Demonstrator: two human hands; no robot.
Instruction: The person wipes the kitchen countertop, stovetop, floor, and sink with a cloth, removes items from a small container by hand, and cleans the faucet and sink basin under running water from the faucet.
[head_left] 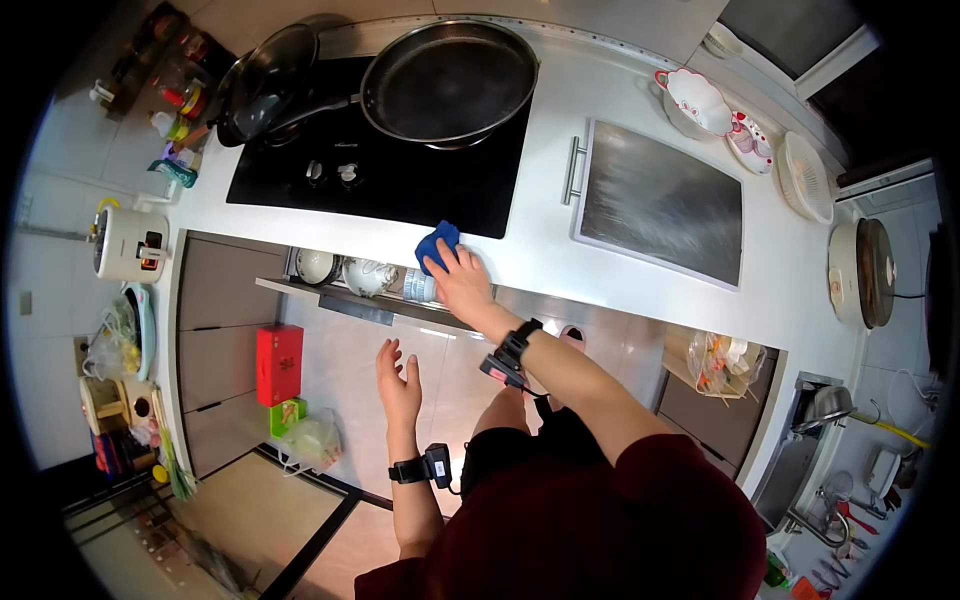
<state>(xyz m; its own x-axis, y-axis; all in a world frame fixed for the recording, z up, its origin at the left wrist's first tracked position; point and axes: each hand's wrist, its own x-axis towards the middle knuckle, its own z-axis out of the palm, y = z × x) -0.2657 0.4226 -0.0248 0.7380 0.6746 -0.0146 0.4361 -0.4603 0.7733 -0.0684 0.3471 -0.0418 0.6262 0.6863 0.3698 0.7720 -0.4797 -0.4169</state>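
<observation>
My right hand (466,287) presses a blue cloth (436,243) on the white counter's front edge, just below the black glass cooktop (430,195). The fingers lie over the cloth and hide part of it. My left hand (400,388) hangs in the air in front of the counter, fingers apart and holding nothing. Under the counter edge, a pulled-out drawer (345,301) holds bowls (367,277) and other dishes. A large dark frying pan (450,85) sits on the cooktop's far burner, its handle pointing left.
A lidded wok (270,85) stands at the cooktop's left. To the right lies a metal board (660,200) with a handle, with a white bowl (695,100) and a basket (805,178) behind. A red box (279,365) and a plastic bag (312,440) are low on the left.
</observation>
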